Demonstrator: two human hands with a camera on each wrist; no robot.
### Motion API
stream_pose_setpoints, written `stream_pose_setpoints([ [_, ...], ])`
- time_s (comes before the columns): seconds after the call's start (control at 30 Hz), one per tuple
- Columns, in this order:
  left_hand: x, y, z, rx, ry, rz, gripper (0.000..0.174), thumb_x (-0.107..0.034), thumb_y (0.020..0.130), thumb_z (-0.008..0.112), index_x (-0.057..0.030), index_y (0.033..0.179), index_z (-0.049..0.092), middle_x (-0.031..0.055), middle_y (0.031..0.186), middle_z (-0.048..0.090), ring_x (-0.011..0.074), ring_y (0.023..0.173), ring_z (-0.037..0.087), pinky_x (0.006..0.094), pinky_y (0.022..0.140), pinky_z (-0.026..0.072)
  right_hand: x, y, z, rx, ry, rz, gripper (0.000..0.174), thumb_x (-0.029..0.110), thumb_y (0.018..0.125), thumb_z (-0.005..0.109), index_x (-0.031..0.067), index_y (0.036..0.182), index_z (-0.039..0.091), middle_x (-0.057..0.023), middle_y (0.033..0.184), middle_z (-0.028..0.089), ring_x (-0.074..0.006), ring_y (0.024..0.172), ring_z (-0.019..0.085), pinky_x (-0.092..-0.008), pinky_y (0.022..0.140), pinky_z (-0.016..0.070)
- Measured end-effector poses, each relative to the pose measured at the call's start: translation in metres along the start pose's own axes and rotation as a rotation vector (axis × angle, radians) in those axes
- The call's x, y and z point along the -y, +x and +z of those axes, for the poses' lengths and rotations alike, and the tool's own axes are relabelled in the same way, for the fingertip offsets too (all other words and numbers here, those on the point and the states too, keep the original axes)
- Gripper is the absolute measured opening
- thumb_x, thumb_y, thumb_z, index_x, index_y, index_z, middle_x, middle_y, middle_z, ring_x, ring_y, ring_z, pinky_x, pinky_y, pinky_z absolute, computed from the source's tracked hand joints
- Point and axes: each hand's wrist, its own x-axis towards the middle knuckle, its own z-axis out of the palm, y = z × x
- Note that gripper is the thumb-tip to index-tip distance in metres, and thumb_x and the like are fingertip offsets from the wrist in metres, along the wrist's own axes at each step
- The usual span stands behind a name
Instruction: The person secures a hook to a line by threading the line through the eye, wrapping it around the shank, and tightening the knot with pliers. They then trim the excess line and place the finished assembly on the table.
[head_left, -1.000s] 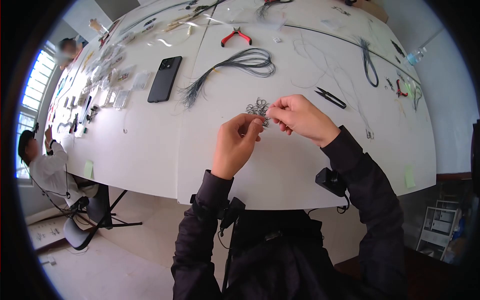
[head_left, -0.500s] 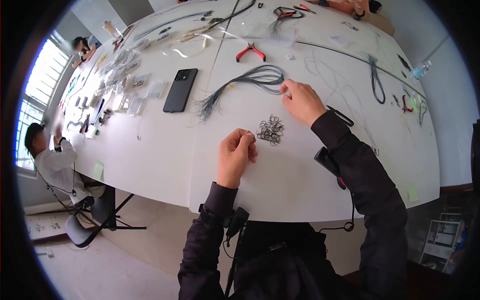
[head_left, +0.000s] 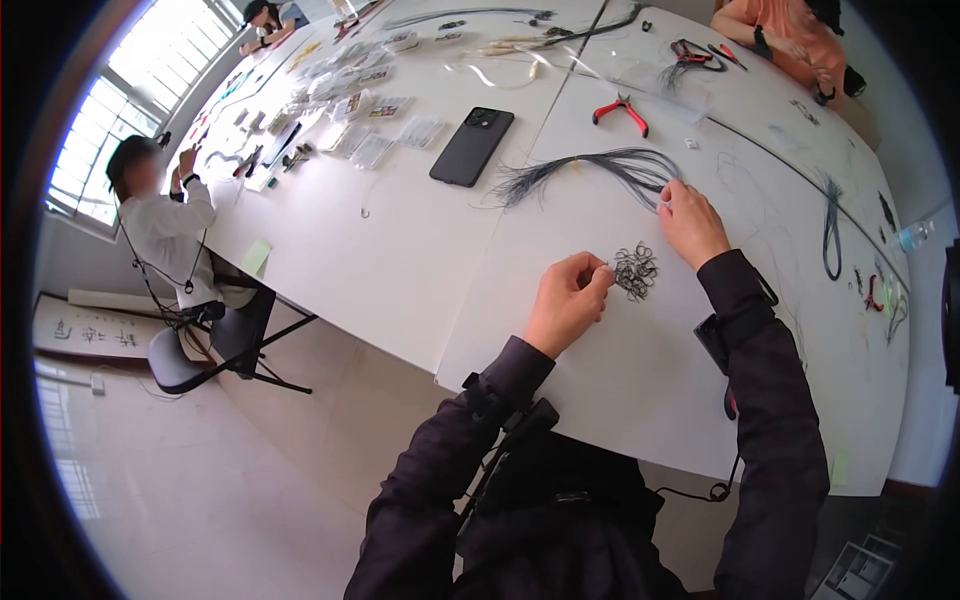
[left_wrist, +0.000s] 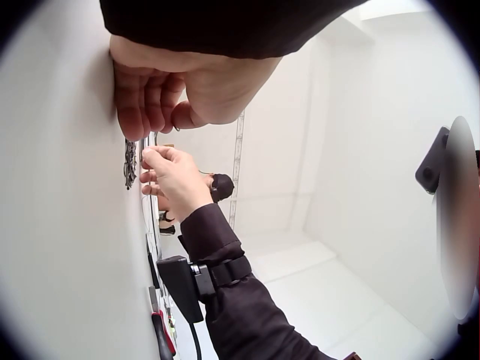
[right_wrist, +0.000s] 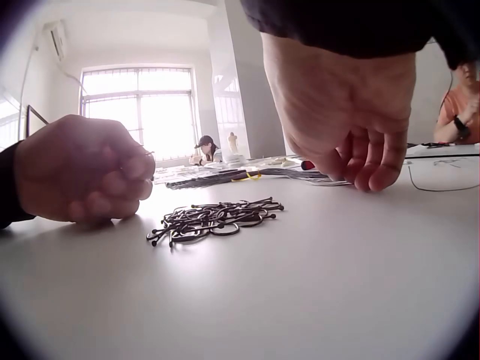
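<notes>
My left hand [head_left: 573, 300] pinches a small dark fish hook [left_wrist: 178, 128] between thumb and forefinger, just left of the hook pile. That pile of black fish hooks [right_wrist: 214, 221] lies loose on the white table. Farther back, my right hand [head_left: 692, 222] has its fingertips at the looped end of a bundle of grey fishing line [head_left: 600, 160], pinching line there. A yellow tie [right_wrist: 247, 176] binds the bundle, whose cut ends fan out to the left. The right thumb is hidden in the right wrist view.
A black phone [head_left: 472, 147] lies left of the bundle, with red-handled pliers [head_left: 622, 115] behind it. Clear plastic boxes [head_left: 372, 152] crowd the far left. Another line coil [head_left: 832, 230] lies at right. People sit around the table, one in white [head_left: 165, 225].
My right hand has left the hook pile and reached forward to the line bundle's looped end. The left hand stays beside the hooks. The head view has turned leftward.
</notes>
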Motion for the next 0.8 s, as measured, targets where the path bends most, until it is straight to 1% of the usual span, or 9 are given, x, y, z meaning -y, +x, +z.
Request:
stream_pose_setpoints([
  [0.07, 0.002, 0.001, 0.001, 0.004, 0.021, 0.0, 0.019, -0.015, 0.095, 0.059, 0.002, 0.086, 0.061, 0.0019, 0.069, 0.058, 0.0089, 0.06, 0.055, 0.0245, 0.055, 0.0474, -0.007, 0.001, 0.003, 0.026, 0.025, 0.002, 0.018, 0.015, 0.096, 0.054, -0.0013, 0.096, 0.06, -0.024, 0.096, 0.067, -0.0422, 0.093, 0.065, -0.0493, 0.083, 0.0532],
  [0.17, 0.0, -0.002, 0.001, -0.005, -0.001, 0.015, 0.019, -0.015, 0.095, 0.059, 0.0021, 0.086, 0.061, 0.0019, 0.068, 0.057, 0.0089, 0.059, 0.055, 0.0247, 0.055, 0.0474, -0.01, 0.002, 0.007, 0.052, -0.023, 0.021, 0.018, 0.016, 0.096, 0.055, -0.001, 0.096, 0.06, -0.0229, 0.096, 0.067, -0.0418, 0.095, 0.065, -0.0493, 0.084, 0.0527],
  [0.27, 0.002, 0.0, 0.001, -0.002, 0.045, 0.023, 0.02, -0.015, 0.095, 0.058, 0.0025, 0.086, 0.061, 0.0021, 0.067, 0.057, 0.0089, 0.058, 0.055, 0.0249, 0.054, 0.0472, -0.001, -0.001, -0.003, 0.03, 0.027, 0.045, 0.02, 0.017, 0.096, 0.056, -0.0019, 0.095, 0.06, -0.0225, 0.095, 0.068, -0.0416, 0.094, 0.065, -0.0492, 0.084, 0.052],
  [0.37, 0.002, 0.0, 0.001, 0.0, 0.014, 0.022, 0.02, -0.015, 0.095, 0.058, 0.0027, 0.085, 0.061, 0.0026, 0.066, 0.057, 0.0089, 0.058, 0.055, 0.0251, 0.054, 0.0468, -0.004, -0.001, -0.008, 0.056, 0.101, 0.032, 0.022, 0.019, 0.096, 0.056, -0.0028, 0.094, 0.061, -0.0227, 0.095, 0.068, -0.0414, 0.094, 0.065, -0.0492, 0.084, 0.0515],
  [0.47, 0.002, 0.0, 0.002, -0.013, 0.077, 0.046, 0.02, -0.015, 0.095, 0.058, 0.0029, 0.085, 0.061, 0.0028, 0.067, 0.058, 0.0089, 0.058, 0.055, 0.0251, 0.054, 0.0463, -0.001, 0.0, -0.015, 0.058, 0.166, 0.086, 0.028, 0.025, 0.097, 0.058, -0.0024, 0.093, 0.063, -0.0234, 0.09, 0.069, -0.0416, 0.09, 0.066, -0.0475, 0.082, 0.0514],
  [0.6, 0.001, 0.001, 0.002, -0.001, 0.033, 0.017, 0.02, -0.015, 0.095, 0.058, 0.0025, 0.086, 0.062, 0.003, 0.068, 0.058, 0.009, 0.058, 0.056, 0.0251, 0.053, 0.0461, 0.003, -0.001, -0.027, 0.066, 0.228, 0.163, 0.034, 0.032, 0.097, 0.06, -0.0012, 0.091, 0.064, -0.0235, 0.085, 0.069, -0.0419, 0.085, 0.066, -0.0461, 0.079, 0.051],
  [0.7, -0.002, 0.001, 0.003, 0.022, -0.029, -0.03, 0.02, -0.016, 0.095, 0.059, 0.002, 0.086, 0.062, 0.0034, 0.07, 0.059, 0.0091, 0.059, 0.056, 0.0249, 0.053, 0.0459, 0.009, -0.002, -0.039, 0.074, 0.23, 0.178, 0.033, 0.031, 0.098, 0.06, -0.0017, 0.094, 0.062, -0.0221, 0.087, 0.069, -0.0399, 0.084, 0.066, -0.0453, 0.077, 0.051],
  [0.77, -0.008, 0.003, 0.002, 0.026, -0.044, -0.039, 0.02, -0.016, 0.095, 0.06, 0.0014, 0.086, 0.062, 0.0034, 0.071, 0.06, 0.0092, 0.059, 0.056, 0.0246, 0.052, 0.0455, -0.003, -0.002, -0.035, -0.068, 0.218, 0.023, 0.029, 0.027, 0.1, 0.059, -0.0021, 0.095, 0.06, -0.0202, 0.087, 0.068, -0.0371, 0.083, 0.066, -0.0434, 0.075, 0.0511],
  [0.8, -0.011, 0.003, 0.0, 0.025, -0.036, -0.024, 0.02, -0.016, 0.095, 0.06, 0.0017, 0.087, 0.063, 0.0032, 0.071, 0.059, 0.0096, 0.062, 0.057, 0.0254, 0.054, 0.0464, 0.0, -0.002, -0.035, -0.137, 0.216, -0.056, 0.028, 0.025, 0.1, 0.059, -0.0022, 0.096, 0.058, -0.0193, 0.088, 0.068, -0.0357, 0.082, 0.065, -0.0424, 0.074, 0.0512],
])
